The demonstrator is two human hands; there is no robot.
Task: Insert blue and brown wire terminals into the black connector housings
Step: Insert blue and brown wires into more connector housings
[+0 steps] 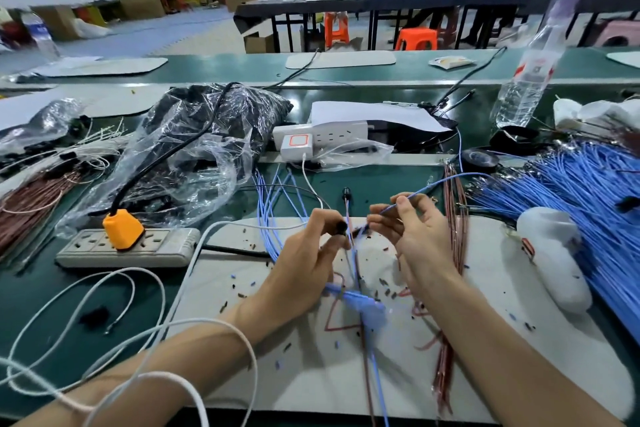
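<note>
The head camera looks down at two bare hands held just above a flat white mat (491,253) on a dark green table (381,180). The left hand (301,256) pinches a small black connector housing (341,226) between its thumb and first fingers. The right hand (414,236) is just beside it. Its thumb and fingers pinch a thin blue wire (436,184), which runs up and away to the right. The near tip of this wire points at the housing, but I cannot tell if they touch. A blurry blue and brown pair of wires (353,260) runs down from between the hands toward the near edge of the mat.

A big pile of blue wires (588,191) lies on the right. A bunch of brown wires (455,229) lies just beside the right hand. On the left sits a grey power strip (145,250) with an orange plug (123,229) in it. A crinkly clear plastic bag (194,156) is behind that. A clear plastic water bottle (523,90) stands far back on the right. A long white cord (166,291) loops over the left arm.
</note>
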